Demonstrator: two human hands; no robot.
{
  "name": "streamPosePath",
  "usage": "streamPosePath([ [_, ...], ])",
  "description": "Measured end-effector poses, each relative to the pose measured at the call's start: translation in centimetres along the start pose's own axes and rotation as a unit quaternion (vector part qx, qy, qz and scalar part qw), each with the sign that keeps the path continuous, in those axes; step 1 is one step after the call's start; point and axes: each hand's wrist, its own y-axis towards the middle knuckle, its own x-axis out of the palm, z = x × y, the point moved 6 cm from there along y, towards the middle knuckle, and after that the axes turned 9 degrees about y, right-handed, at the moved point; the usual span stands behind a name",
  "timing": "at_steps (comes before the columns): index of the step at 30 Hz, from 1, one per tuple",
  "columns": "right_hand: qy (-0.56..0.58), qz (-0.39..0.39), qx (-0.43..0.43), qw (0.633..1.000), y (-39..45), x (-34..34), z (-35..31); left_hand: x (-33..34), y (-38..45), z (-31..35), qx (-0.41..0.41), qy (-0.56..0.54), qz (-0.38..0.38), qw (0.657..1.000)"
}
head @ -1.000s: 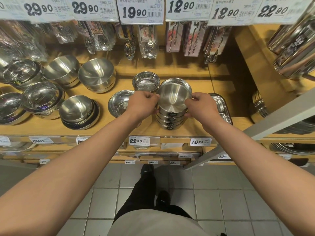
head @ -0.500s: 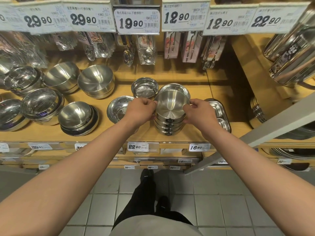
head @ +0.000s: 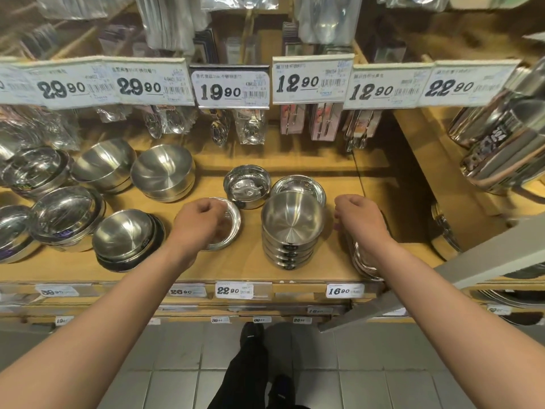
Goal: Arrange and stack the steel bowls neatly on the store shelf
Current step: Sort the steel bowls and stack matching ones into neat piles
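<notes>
A stack of several steel bowls (head: 290,222) stands on the wooden shelf (head: 253,261), right of centre, with neither hand touching it. My left hand (head: 200,221) hovers to its left with loosely curled fingers, over a shallow steel dish (head: 233,219); whether it touches the dish is hidden. To the right of the stack is my right hand (head: 361,219), fingers loosely curled and holding nothing. Behind the stack sit a small round steel bowl (head: 247,187) and a shallow dish (head: 306,185).
More steel bowls (head: 162,172) stand in stacks on the shelf's left half, the nearest (head: 126,237) by my left forearm. Steel compartment trays (head: 365,261) lie under my right wrist. Packed cutlery (head: 250,131) hangs behind price tags (head: 230,87). A grey bar (head: 442,278) slants at the right.
Both hands have let go of the bowl stack and moved apart, the left over the shallow dish, the right out to the side. The view has tilted upward.
</notes>
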Motion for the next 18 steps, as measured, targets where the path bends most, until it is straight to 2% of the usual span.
streamPosePath([
  [7, -0.016, -0.012, 0.029, 0.999, 3.0, 1.2, 2.3, -2.3, 1.7, -2.9, -0.011, 0.033, 0.03, 0.999],
  [10, -0.069, -0.012, 0.052, 0.996, 4.1, 1.9, 2.9, -2.9, 2.1, -4.1, -0.013, 0.074, 0.034, 0.997],
  [15, -0.121, -0.024, 0.076, 0.989, 5.9, 3.2, 3.3, -3.8, 2.9, -4.9, 0.006, 0.238, 0.078, 0.968],
  [18, -0.155, -0.034, 0.089, 0.983, 6.5, 4.1, 3.3, -3.7, 4.0, -5.4, -0.006, 0.288, 0.072, 0.955],
])
